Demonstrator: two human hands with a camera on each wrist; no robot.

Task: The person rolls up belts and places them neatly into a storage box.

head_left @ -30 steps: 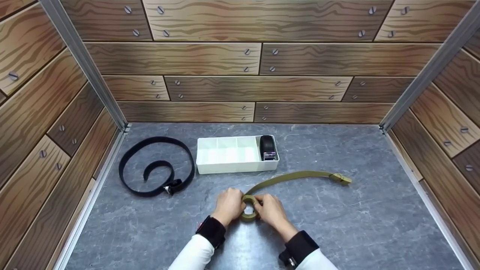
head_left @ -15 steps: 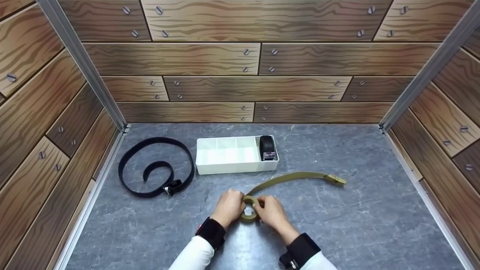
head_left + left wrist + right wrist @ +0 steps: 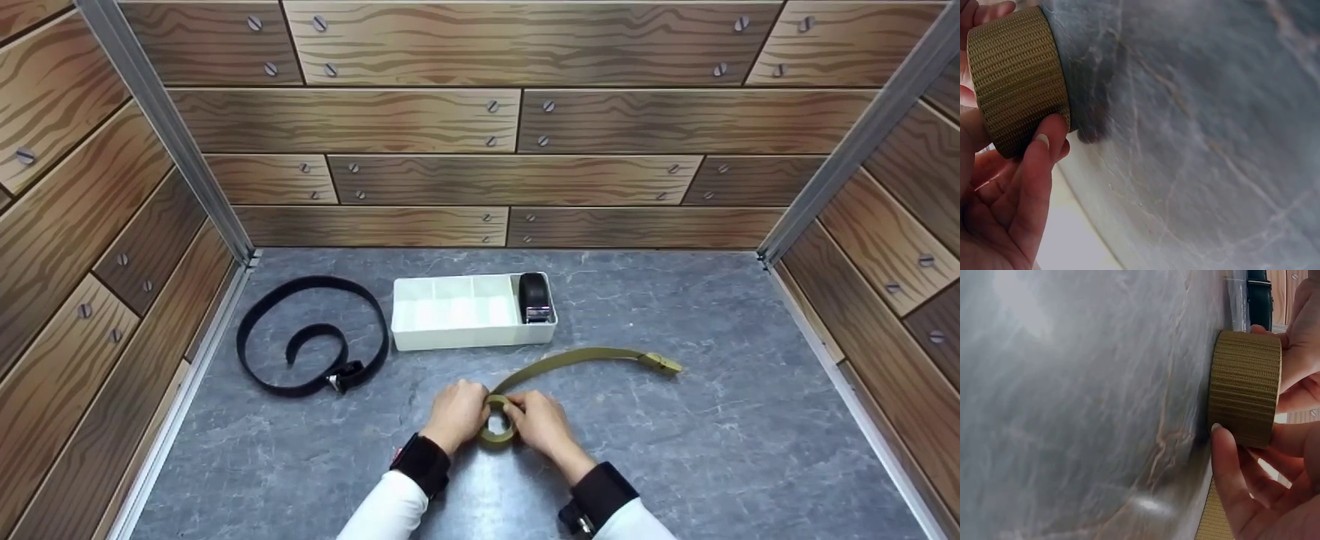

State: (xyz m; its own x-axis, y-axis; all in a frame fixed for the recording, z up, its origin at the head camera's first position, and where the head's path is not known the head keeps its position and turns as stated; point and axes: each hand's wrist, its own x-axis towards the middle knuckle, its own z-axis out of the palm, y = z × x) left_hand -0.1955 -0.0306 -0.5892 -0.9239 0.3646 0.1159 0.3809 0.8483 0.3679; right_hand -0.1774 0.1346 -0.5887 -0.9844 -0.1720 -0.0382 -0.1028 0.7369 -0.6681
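Since a second ago, the buckle (image 3: 661,364) has slid left, nearer the coil (image 3: 496,442). Head view: I see left hand (image 3: 457,409) and right hand (image 3: 541,421) angled inward, pinching the olive strap's (image 3: 566,361) coil on the counter (image 3: 720,465), hole upward; its free length's long axis curves away and rightward. Left wrist: a fingertip (image 3: 1053,128) presses the coil's outer wall. Right wrist: I see fingers gripping it likewise.

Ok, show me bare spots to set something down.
The gray surface is bare between the olive strap and right wall, also in front of the black belt, left of the left hand. Crowded: the middle, where that hand and the right hand hold the strap's coil near the white tray.
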